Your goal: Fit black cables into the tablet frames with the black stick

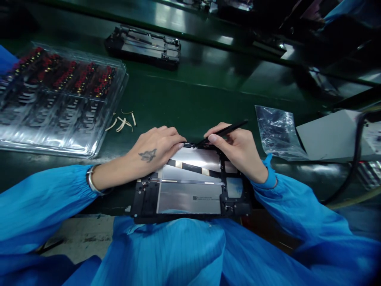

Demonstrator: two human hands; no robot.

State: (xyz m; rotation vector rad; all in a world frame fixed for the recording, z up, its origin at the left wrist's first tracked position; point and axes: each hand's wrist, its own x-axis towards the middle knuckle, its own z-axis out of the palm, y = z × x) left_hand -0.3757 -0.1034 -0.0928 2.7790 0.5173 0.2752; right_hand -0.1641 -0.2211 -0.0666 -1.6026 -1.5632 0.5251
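Observation:
A black device frame (190,190) with silver panels and a dark ribbon strip lies at the table's front edge, close to my body. My left hand (157,149) rests over its upper left part, the fingers pressed together at the far edge on a small black part (189,145). Between the thumb and fingers of my right hand (235,147) is a slim black tool (229,129), slanting down to the left. Its tip meets the far edge of the frame, just right of my left fingertips.
At the left lies a clear plastic tray (89,147) with red and black parts. Pale strips (122,124) lie beside it. Farther back stands a stack of black frames (144,47). A clear bag (276,131), a grey-white sheet (330,135) and a black cable (354,159) are at the right.

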